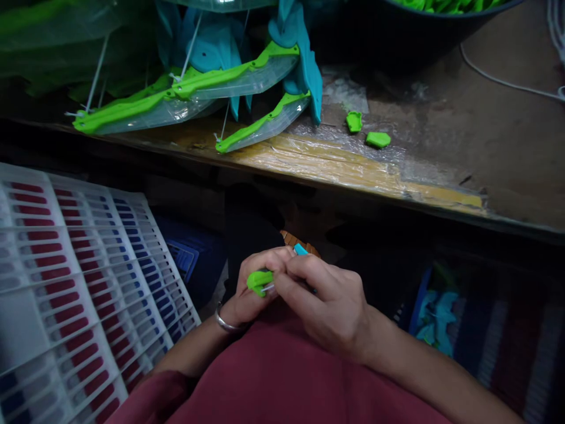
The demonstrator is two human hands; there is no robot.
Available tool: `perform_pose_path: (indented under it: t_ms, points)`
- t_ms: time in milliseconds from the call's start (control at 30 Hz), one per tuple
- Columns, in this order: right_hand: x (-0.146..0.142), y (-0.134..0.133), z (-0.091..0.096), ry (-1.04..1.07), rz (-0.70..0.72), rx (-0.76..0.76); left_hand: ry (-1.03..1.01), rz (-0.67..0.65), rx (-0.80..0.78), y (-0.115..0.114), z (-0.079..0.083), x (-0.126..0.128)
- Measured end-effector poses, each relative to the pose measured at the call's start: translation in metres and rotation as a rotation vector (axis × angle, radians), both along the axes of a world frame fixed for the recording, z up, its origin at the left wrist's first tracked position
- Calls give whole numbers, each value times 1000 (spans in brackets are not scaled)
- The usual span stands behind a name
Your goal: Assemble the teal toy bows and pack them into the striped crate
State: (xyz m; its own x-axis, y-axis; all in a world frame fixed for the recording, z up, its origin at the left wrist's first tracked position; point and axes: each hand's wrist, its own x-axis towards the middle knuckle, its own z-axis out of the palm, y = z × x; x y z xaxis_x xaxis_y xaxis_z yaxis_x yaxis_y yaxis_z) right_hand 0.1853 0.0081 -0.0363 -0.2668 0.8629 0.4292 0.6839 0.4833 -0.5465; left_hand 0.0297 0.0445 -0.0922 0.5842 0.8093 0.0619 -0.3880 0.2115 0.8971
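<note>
My left hand (251,282) and my right hand (320,300) meet close together over my lap, below the edge of the workbench. The left hand pinches a small green plastic piece (258,281) with a thin white stick showing beside it. My right hand's fingers are curled round a small blue piece (301,249) whose tip pokes out above them. A silver bangle (224,321) circles my left wrist.
Green bow-shaped toy parts (185,88) in clear wrap and blue plastic pieces (304,65) lie on the worn workbench (441,194). Two loose green pieces (368,132) sit further right. A white slatted crate (79,277) stands at the left, a bin with blue parts (436,321) at the right.
</note>
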Motion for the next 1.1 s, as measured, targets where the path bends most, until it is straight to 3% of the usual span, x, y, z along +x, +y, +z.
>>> perform_pose_path:
  t_ms: [300, 433, 633, 733, 867, 1000, 1100]
  points:
    - [-3, -6, -5, 51, 58, -37, 21, 13, -2, -5, -6, 1]
    - [3, 2, -4, 82, 84, -102, 140, 49, 19, -4, -10, 1]
    - [9, 16, -19, 38, 73, 66, 365, 97, 210, -3, -10, 1]
    - [11, 19, -29, -39, 58, 187, 450, 72, 221, -5, -8, 2]
    - [14, 27, -36, 0, -21, 192, 457, 174, 228, -6, -9, 10]
    - [27, 30, -9, -57, -3, 248, 377, 194, 286, 2, -12, 21]
    - [44, 28, 28, 27, -81, 98, 342, 135, 196, 12, -12, 25]
